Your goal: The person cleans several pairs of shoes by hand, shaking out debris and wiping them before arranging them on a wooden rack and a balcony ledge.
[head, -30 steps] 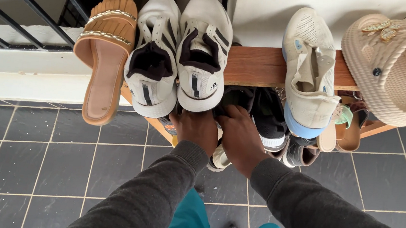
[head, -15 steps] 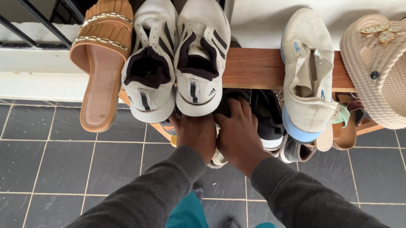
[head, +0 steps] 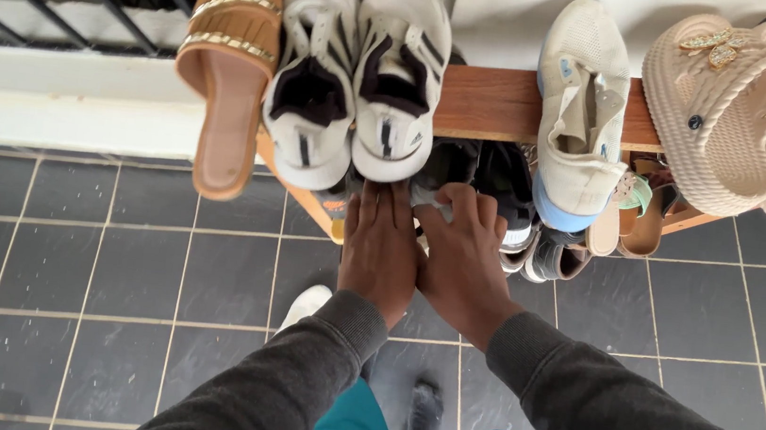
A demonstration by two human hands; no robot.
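My left hand (head: pixel 381 243) lies flat with its fingers stretched toward the lower shelf of a wooden shoe rack (head: pixel 499 104), just under the heels of a pair of white sneakers (head: pixel 359 80). Beside it and touching it, my right hand (head: pixel 464 252) curls its fingers over a dark shoe (head: pixel 501 175) on the lower shelf. A pale bit of a shoe (head: pixel 425 199) shows between the two hands. What lies under the palms is hidden.
On the rack's top lie a tan sandal (head: pixel 227 75), a cream sneaker with a blue heel (head: pixel 583 113) and beige slides (head: pixel 754 112). More sandals (head: pixel 634 218) fill the lower shelf. A white shoe (head: pixel 305 306) rests on the dark tiled floor (head: pixel 61 304). Black railings stand far left.
Both hands have drawn back out from under the rack, so their fingers now show. A white shoe has come into sight on the floor under my left forearm.
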